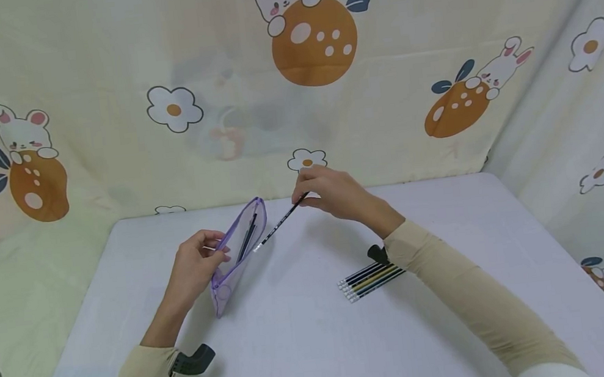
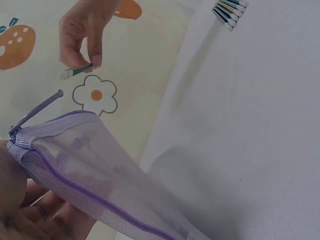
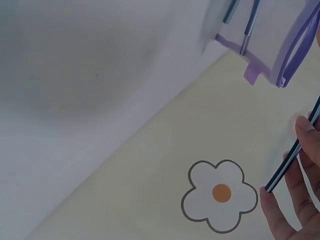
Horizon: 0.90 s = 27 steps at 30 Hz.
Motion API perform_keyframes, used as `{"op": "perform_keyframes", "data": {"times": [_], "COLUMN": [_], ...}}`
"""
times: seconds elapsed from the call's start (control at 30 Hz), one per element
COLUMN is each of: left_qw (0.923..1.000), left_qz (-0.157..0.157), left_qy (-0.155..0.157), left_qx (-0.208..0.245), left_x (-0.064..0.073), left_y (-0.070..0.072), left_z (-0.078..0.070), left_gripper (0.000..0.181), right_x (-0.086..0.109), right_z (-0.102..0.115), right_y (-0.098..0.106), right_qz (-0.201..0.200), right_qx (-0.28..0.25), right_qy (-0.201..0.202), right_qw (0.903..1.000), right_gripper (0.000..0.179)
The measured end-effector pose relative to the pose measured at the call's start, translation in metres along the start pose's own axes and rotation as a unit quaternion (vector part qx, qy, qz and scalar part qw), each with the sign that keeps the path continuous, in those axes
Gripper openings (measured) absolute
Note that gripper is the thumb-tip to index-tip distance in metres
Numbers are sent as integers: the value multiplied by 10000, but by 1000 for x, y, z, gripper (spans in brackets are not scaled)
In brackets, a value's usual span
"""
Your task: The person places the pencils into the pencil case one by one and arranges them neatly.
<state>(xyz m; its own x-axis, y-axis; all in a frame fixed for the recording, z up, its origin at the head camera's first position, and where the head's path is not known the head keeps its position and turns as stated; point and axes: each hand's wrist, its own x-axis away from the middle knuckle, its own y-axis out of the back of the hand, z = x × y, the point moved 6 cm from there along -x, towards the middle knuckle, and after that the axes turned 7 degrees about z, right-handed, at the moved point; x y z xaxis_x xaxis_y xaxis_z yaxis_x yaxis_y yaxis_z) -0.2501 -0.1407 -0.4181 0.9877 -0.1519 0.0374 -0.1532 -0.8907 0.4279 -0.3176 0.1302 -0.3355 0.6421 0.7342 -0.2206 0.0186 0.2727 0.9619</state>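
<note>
A purple mesh zipper pouch (image 1: 228, 275) stands tilted over the table, its top gaping. My left hand (image 1: 195, 267) grips its left side, thumb at the rim. Dark pencils (image 1: 247, 237) show inside it. Between thumb and fingertips my right hand (image 1: 332, 192) pinches one dark patterned pencil (image 1: 283, 220) near its upper end. This pencil slants down to the left, its white tip overlapping the pouch's right rim in the head view. In the right wrist view the held pencil (image 3: 292, 159) lies along the fingers, beside the pouch (image 3: 260, 65).
Several pencils (image 1: 369, 279) with white ends lie side by side on the white table (image 1: 297, 349), partly under the right wrist's black camera mount (image 1: 378, 254). Another black mount (image 1: 193, 361) sits at the left wrist. A patterned curtain (image 1: 240, 127) hangs behind the table's back edge.
</note>
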Motion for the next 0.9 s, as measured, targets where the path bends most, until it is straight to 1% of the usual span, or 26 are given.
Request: {"op": "perform_keyframes", "data": {"times": [0.2, 0.4, 0.73, 0.9], "left_qw": [10000, 10000, 10000, 10000], "left_qz": [15, 12, 36, 37], "left_qy": [8, 32, 88, 44], "left_qx": [-18, -63, -10, 25], "left_x": [-1, -2, -1, -1], "left_y": [0, -1, 0, 0], "left_z": [-1, -1, -1, -2], "left_gripper": [28, 28, 28, 28], "right_x": [-13, -25, -40, -49], "right_z": [10, 19, 31, 42], "right_y": [-1, -5, -20, -24], "right_qz": [-213, -213, -4, 114], "right_qx": [61, 130, 163, 266], "right_qy": [322, 393, 313, 449], "right_qw": [9992, 9989, 9994, 9986], "right_gripper": [14, 14, 14, 15]}}
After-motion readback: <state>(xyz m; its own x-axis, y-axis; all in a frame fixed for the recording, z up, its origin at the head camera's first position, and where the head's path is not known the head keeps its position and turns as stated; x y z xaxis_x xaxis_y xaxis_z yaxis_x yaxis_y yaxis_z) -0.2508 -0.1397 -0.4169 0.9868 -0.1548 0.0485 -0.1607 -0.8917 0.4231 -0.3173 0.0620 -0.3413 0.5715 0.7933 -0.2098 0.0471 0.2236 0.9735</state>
